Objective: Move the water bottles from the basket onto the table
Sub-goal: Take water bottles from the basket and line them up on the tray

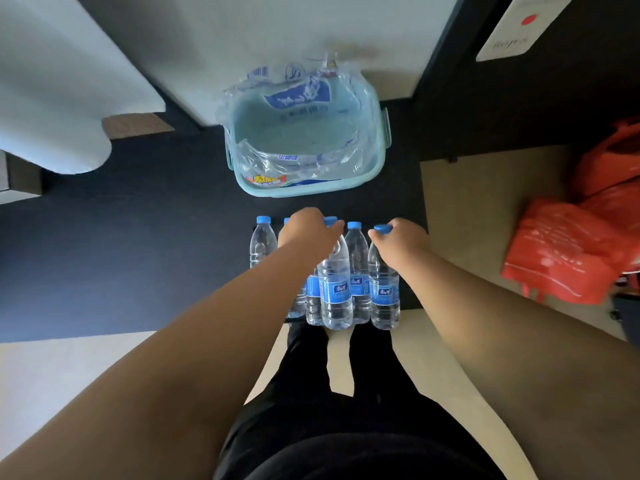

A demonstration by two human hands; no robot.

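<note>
Several clear water bottles with blue caps and blue labels stand upright in a row on the dark table (121, 244), near its front edge. My left hand (306, 233) grips the neck of a middle bottle (335, 289). My right hand (401, 242) holds the top of the rightmost bottle (383, 296). Two other bottles, one (262, 242) at the far left and one (358, 271) between my hands, stand untouched. Farther back sits the light teal basket (377, 164); it holds only crumpled clear plastic wrap (294, 98) with blue print, no bottles visible.
Red plastic bags (571, 251) lie on the beige floor at the right. A white rounded surface (52, 109) overhangs the far left. A white card with a red dot (519, 26) lies at top right. My legs in black trousers stand below the table edge.
</note>
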